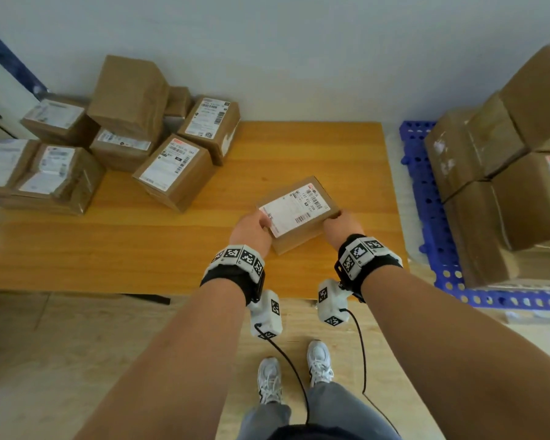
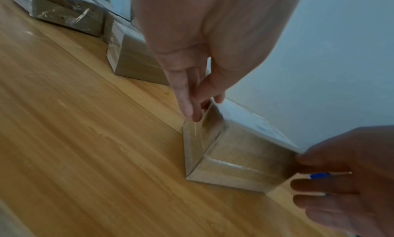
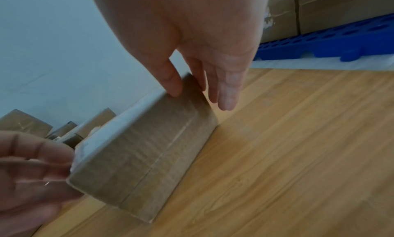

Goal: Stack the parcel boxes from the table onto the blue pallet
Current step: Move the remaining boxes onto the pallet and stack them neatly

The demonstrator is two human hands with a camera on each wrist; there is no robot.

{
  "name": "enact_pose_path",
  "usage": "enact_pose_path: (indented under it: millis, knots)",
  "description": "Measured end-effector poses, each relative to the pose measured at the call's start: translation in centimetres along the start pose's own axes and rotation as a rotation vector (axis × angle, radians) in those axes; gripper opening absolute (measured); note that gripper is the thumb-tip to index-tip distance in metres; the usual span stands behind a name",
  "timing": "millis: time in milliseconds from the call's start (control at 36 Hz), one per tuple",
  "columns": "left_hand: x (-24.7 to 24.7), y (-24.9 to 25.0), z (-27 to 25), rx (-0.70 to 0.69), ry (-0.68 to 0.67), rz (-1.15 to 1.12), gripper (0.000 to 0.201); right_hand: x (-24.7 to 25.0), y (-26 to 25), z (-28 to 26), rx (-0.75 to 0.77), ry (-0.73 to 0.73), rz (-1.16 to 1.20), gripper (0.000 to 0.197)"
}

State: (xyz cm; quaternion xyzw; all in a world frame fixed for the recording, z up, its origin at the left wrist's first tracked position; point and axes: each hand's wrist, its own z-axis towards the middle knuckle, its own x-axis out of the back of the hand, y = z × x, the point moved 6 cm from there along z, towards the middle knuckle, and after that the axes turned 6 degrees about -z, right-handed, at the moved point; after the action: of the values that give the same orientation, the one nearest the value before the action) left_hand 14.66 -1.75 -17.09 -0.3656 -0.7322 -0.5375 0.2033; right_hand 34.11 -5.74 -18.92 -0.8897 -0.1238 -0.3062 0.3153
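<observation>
On the far left of the wooden table (image 1: 315, 147) lay the pile of waiting parcels (image 1: 115, 138), brown cardboard with white printed labels, some under glossy clear tape; it was well apart from your hands. Your left hand (image 1: 251, 228) held the left end of the small parcel box (image 1: 299, 214); in the left wrist view the fingers (image 2: 187, 99) were straight, pressed flat against the end face, and the thumb touched the upper edge. The box was between your two hands, in front of you, and it seemed to rest on the table, with a low flat shape; its long axis ran across from one hand to the other, a little turned, so the right end was farther from you. Its top carried a smooth white label with barcodes; the sides were matte cardboard with a taped seam. Your right hand (image 1: 342, 228) clamped the right end in the same manner, fingers (image 3: 226, 92) extended down the side. To the right, beyond the table edge, was the blue pallet (image 1: 426, 198), hard plastic with many holes, already loaded with stacked boxes (image 1: 502, 185); I judge that the right hand was nearer to it, so the carry would go to the right.
</observation>
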Motion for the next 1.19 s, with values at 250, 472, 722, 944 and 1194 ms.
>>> enact_pose_path:
  millis: [250, 472, 722, 944, 1194]
  knots:
    - [-0.2, 1.8, 2.0, -0.005, 0.060, 0.118, 0.038, 1.1, 0.8, 0.1, -0.048, -0.016, 0.043, 0.049]
    - [-1.5, 2.2, 2.4, 0.012, -0.088, 0.222, 0.035, -0.6, 1.3, -1.0, 0.038, -0.134, -0.038, 0.036]
    - [-4.1, 1.8, 0.4, -0.042, -0.290, 0.208, 0.036, -0.6, 2.9, -2.3, 0.000, -0.143, 0.035, 0.034]
    - [-2.5, 5.5, -1.0, -0.082, -0.180, 0.124, 0.030, 2.7, 2.6, -4.4, 0.018, -0.018, 0.072, 0.040]
    - [-1.8, 14.3, -3.8, -0.285, -0.115, 0.024, 0.028, 12.0, 3.0, -7.7, 0.112, 0.290, 0.157, 0.057]
